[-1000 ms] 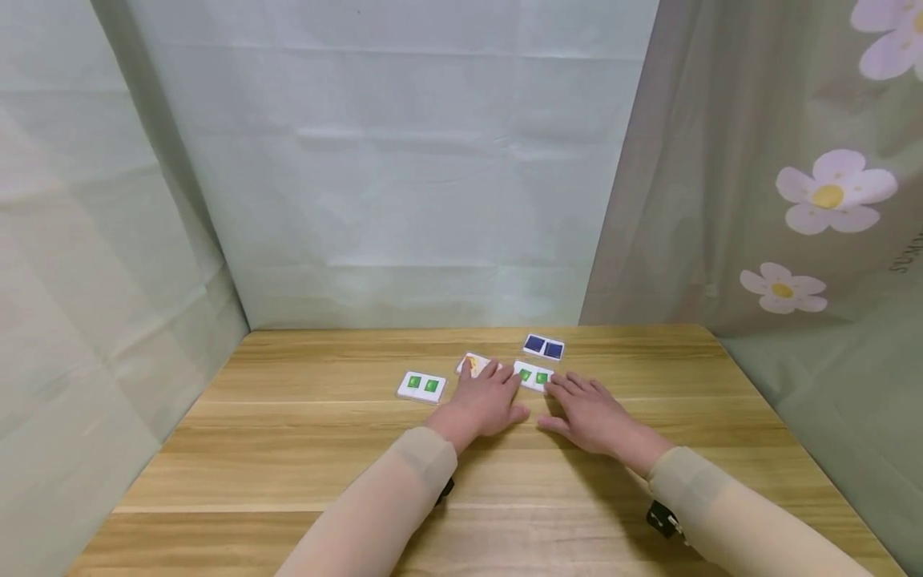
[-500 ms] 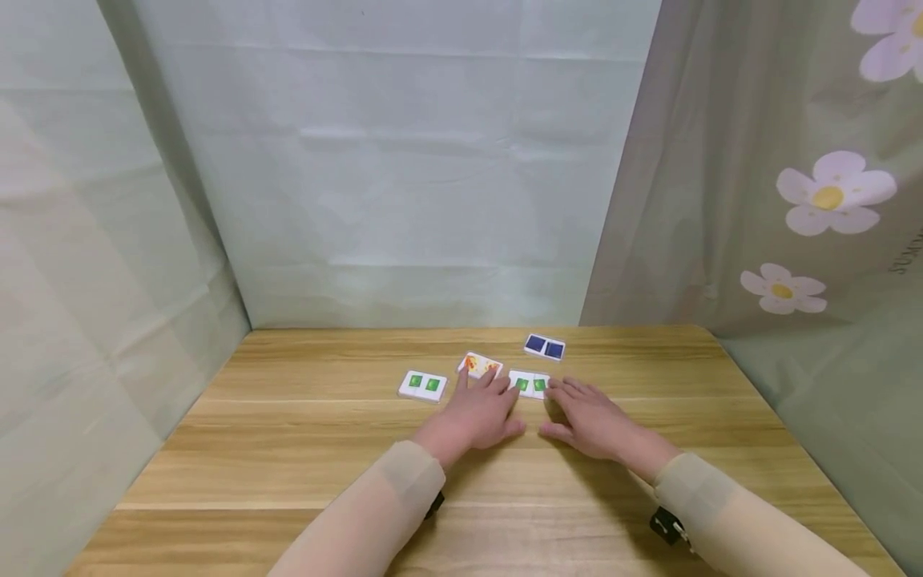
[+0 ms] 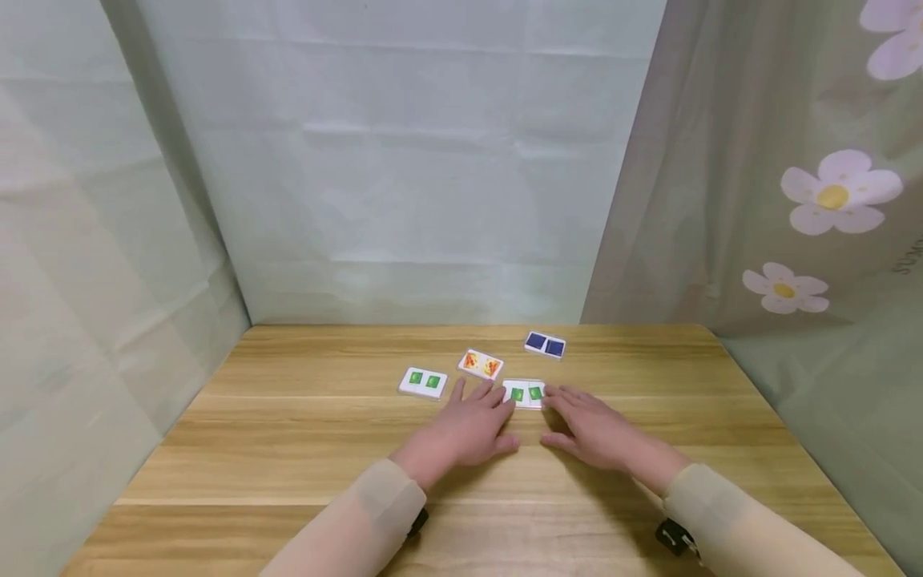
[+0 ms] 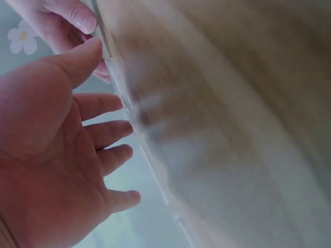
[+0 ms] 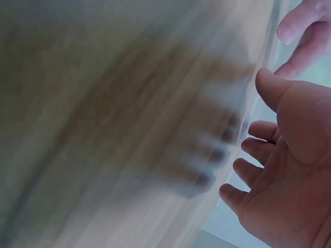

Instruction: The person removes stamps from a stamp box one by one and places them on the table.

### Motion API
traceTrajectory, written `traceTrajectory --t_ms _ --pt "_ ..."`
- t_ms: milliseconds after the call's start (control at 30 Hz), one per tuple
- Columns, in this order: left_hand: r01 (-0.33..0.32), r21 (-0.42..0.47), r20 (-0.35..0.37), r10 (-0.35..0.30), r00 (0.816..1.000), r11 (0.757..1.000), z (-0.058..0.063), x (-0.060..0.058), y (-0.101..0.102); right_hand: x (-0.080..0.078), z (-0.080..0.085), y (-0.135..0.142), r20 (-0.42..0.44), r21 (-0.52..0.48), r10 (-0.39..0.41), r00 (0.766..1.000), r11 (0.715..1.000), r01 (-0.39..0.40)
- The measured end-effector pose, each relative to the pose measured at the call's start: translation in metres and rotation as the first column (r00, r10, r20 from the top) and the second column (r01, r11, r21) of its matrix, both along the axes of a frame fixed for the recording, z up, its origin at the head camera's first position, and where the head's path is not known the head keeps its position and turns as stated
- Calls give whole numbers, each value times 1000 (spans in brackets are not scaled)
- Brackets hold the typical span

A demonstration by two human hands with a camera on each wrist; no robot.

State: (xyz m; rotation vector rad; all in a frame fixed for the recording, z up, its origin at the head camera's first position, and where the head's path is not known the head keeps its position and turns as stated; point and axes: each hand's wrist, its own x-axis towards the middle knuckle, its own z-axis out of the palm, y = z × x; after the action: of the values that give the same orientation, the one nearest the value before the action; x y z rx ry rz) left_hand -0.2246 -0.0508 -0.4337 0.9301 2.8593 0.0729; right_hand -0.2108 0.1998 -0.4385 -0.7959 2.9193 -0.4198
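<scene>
A flat white card with two green squares lies on the wooden table between my hands. My left hand, palm down, has its index fingertip at the card's left edge. At its right edge are the extended fingertips of my right hand. In the left wrist view, the fingers of the left hand are spread, with their tips near a clear thin edge on the tabletop. The right wrist view shows the right hand with fingers loosely extended. Just beyond the left fingertips lies a card with orange-red pictures.
Another green-square card lies left of the orange one. A card with two dark blue squares is farther back on the right. The wooden table meets pale hanging cloth at the back and sides.
Both hands have drawn the green-square card between them toward me and slightly left. The left hand has come off the orange-red card, which is now fully visible. The other cards have stayed put.
</scene>
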Motion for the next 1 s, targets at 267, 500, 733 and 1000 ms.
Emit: traceTrajectory --t_ms 267,500,733,1000 --pt "28 5 11 -28 1000 1000 8 13 -5 9 0 2 -10 -25 58 998 998 -58" --pt "42 -27 -1 -42 999 999 9 19 -7 15 1 1 10 -29 47 999 999 -46" --pt "42 -17 31 -42 999 999 16 27 -13 20 0 -2 47 -50 35 998 998 -33" --pt "42 -6 38 -42 998 999 15 31 -18 23 0 -4 61 -70 37 997 997 -33"
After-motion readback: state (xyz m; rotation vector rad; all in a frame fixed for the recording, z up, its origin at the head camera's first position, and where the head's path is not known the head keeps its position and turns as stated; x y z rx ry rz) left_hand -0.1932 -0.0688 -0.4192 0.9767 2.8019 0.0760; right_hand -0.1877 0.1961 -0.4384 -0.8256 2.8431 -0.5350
